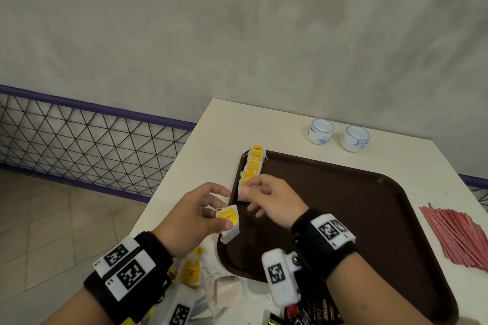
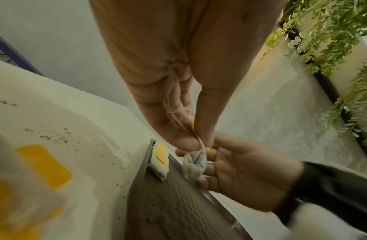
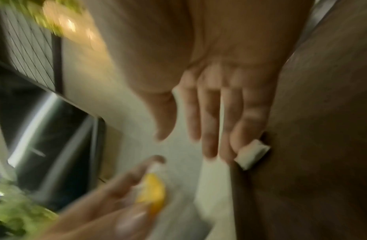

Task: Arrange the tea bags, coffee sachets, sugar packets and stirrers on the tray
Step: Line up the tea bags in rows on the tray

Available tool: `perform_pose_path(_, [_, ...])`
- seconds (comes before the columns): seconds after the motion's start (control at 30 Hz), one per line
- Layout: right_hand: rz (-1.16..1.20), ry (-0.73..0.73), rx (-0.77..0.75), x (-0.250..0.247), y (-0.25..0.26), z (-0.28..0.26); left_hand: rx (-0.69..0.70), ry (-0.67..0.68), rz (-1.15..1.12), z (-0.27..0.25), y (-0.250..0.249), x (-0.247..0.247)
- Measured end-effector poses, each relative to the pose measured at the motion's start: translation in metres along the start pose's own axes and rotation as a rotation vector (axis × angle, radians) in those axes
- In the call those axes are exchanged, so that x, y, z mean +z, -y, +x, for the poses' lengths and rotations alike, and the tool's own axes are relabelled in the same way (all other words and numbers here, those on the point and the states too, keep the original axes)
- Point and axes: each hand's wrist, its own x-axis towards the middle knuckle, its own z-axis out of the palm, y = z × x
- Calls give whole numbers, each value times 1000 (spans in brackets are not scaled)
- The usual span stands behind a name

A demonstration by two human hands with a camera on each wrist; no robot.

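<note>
A brown tray (image 1: 369, 219) lies on the white table. Several tea bags with yellow tags (image 1: 253, 163) stand in a row along its left rim. My right hand (image 1: 249, 188) reaches to the nearest bag of that row (image 1: 241, 194), and its straight fingers (image 3: 236, 129) touch the white bag (image 3: 252, 154). My left hand (image 1: 223, 212) pinches another tea bag (image 1: 229, 221) by its yellow tag, just over the tray's left edge. In the left wrist view that bag (image 2: 194, 165) hangs from my left fingertips (image 2: 184, 142) by its string.
Two white cups (image 1: 320, 130) (image 1: 355, 138) stand behind the tray. A pile of red stirrers (image 1: 459, 237) lies to its right. Loose tea bags (image 1: 192, 272) and dark coffee sachets (image 1: 317, 311) lie near the front edge. The table's left edge drops beside a mesh railing (image 1: 79, 145).
</note>
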Motion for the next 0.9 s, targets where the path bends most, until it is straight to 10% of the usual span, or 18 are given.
perform_pose_path(0.13, [27, 274, -82, 4, 3, -26, 28, -4, -40, 6, -6, 4])
perform_pose_path(0.33, [-15, -49, 15, 4, -10, -12, 157, -126, 362, -10, -4, 1])
perform_pose_path(0.53, [-26, -212, 175, 7, -26, 23, 119, 211, 1118, -61, 20, 12])
perform_pose_path(0.9, [-72, -378, 273, 22, -29, 42, 74, 179, 1400, -63, 25, 44])
